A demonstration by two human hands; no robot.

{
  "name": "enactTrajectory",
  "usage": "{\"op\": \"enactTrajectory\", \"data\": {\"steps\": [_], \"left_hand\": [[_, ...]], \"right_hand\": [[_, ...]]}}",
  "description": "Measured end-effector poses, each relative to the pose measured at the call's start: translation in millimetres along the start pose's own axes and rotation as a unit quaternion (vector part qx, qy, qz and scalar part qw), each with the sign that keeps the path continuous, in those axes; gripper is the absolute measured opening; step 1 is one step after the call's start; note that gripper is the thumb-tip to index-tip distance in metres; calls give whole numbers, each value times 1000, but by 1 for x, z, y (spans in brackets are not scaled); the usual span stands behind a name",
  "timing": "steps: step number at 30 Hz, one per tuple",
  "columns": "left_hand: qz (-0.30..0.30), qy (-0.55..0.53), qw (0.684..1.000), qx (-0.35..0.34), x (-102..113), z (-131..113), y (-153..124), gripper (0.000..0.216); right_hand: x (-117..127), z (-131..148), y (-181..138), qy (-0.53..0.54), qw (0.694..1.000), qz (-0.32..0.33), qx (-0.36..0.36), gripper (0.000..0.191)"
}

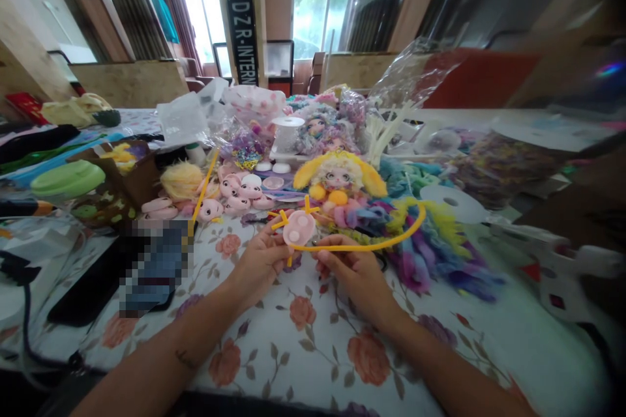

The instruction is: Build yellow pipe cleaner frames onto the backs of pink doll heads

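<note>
My left hand [261,259] pinches a small pink doll face piece [298,228] that has yellow pipe cleaner wrapped across it. My right hand [353,272] is closed on the long yellow pipe cleaner [391,242], which curves up to the right over fluffy multicoloured yarn [430,247]. Both hands hover just above a floral tablecloth [303,339]. A finished doll head with yellow hair [338,177] sits right behind the hands.
Several pink doll faces [239,190] and a yellow hair tuft [180,180] lie at left centre. A green lid [67,180], a dark phone-like object [147,267] and black cables lie left. Plastic bags, a white spool [286,137] and a white glue gun [557,260] crowd the back and right.
</note>
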State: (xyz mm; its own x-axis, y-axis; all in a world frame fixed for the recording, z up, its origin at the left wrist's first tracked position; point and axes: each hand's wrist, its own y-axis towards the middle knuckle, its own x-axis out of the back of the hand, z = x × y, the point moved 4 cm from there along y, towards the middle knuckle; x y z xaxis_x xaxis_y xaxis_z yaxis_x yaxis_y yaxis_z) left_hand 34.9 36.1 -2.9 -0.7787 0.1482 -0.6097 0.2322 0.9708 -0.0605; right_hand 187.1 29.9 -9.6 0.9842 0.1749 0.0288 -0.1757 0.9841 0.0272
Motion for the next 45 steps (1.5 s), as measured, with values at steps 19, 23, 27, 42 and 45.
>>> {"op": "enactTrajectory", "data": {"steps": [19, 23, 27, 42, 45], "left_hand": [[8, -28, 998, 62, 2, 5, 1, 69], [-3, -31, 997, 68, 0, 4, 0, 72], [3, -23, 997, 69, -1, 5, -1, 71], [0, -2, 997, 75, 4, 10, -1, 73], [8, 7, 997, 73, 4, 11, 0, 74]], "right_hand": [[-2, 1, -3, -19, 998, -38, 36, 26], [-2, 1, -4, -22, 998, -35, 49, 25], [-2, 4, -5, -37, 997, -35, 62, 22], [2, 11, -3, -162, 967, -76, 181, 12], [3, 15, -4, -212, 948, -98, 215, 7]]}}
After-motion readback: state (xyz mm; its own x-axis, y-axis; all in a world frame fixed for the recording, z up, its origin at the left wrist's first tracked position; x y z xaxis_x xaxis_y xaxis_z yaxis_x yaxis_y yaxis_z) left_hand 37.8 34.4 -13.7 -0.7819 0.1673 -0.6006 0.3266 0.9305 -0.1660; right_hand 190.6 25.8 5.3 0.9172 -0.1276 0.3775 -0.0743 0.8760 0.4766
